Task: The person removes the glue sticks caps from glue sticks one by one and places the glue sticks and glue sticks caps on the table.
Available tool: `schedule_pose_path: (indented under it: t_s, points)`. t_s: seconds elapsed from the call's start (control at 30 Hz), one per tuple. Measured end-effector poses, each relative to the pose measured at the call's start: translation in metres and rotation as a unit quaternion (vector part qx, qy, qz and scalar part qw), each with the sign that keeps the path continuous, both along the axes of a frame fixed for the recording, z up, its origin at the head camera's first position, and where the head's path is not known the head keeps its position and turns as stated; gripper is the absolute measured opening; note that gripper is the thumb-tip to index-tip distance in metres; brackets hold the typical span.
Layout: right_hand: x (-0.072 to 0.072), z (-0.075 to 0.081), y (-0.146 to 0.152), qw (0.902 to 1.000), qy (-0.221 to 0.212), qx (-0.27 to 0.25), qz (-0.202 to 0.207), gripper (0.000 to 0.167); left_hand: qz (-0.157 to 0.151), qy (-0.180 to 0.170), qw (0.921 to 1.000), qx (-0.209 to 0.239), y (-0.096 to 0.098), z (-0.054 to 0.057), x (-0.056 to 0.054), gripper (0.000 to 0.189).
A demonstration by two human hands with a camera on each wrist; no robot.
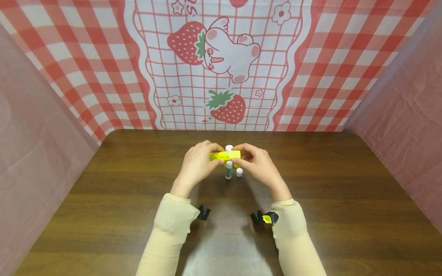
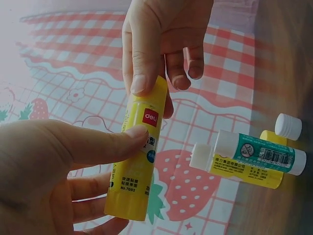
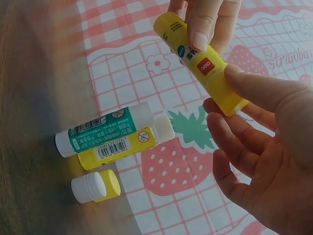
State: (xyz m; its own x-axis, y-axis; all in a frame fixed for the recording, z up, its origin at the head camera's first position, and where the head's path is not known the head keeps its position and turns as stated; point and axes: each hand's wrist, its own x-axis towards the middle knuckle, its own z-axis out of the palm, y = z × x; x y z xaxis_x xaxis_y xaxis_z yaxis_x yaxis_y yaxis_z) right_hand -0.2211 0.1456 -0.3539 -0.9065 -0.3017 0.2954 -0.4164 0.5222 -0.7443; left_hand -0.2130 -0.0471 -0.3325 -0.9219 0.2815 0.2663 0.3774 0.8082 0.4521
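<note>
A yellow glue stick [image 2: 137,166] with a red label patch is held sideways above the table between both hands. My left hand [image 1: 200,159] grips its printed body, thumb across the label. At the other end, the thumb and forefinger of my right hand [image 1: 259,161] pinch the plain yellow cap [image 3: 226,93]. Below the hands stands a white glue stick [image 1: 228,172] with a green label, its top bare of a cap. Right behind it is a second yellow glue stick [image 3: 117,147], upright and uncapped, with pale glue [image 2: 200,156] showing on top.
A loose white cap [image 1: 239,172] stands on the brown table [image 1: 121,191] to the right of the upright sticks. Beside it is a loose yellow cap [image 3: 113,183]. A checked strawberry cloth [image 1: 214,76] hangs behind the table's far edge.
</note>
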Motion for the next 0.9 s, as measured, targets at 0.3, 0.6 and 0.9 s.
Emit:
schedule_pose_path:
  t_s: [0.3, 0.6, 0.9]
  points:
    - [0.0003, 0.0012, 0.0002, 1.0, 0.002, -0.003, 0.007, 0.028, -0.008, -0.004, 0.9999, 0.005, -0.0024, 0.0028, 0.0016, 0.028]
    - [0.0007, 0.0016, 0.0016, 0.9999, -0.006, -0.001, 0.009, 0.029, -0.011, -0.011, 0.9999, 0.006, -0.0026, 0.0038, 0.002, 0.027]
    - [0.0007, 0.0016, 0.0024, 0.9999, 0.0, -0.003, 0.014, 0.029, -0.015, -0.009, 0.9998, 0.01, -0.0032, 0.0052, 0.0029, 0.027]
